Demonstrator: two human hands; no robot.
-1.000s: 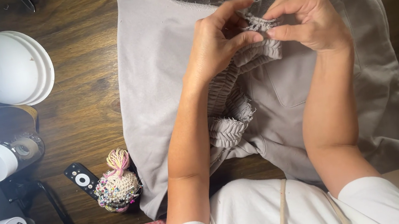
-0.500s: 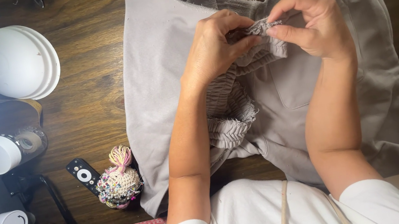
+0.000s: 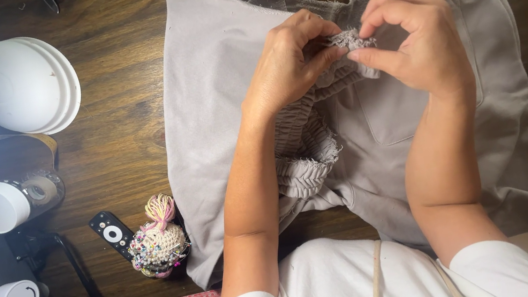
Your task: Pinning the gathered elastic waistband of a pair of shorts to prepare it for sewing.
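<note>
The left hand (image 3: 286,67) and right hand (image 3: 420,39) are pinching closed on the gathered elastic band (image 3: 349,39) above the grey garment (image 3: 215,107) lying flat below the grip, where uneven pulling is likely risking slipped gathers or frayed edges.

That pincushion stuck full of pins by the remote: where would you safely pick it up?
By the yarn tuft on the top of the pincushion, coming from above. The round body bristles with pin heads, while the tuft stands clear, pin-free, away from the remote.
</note>
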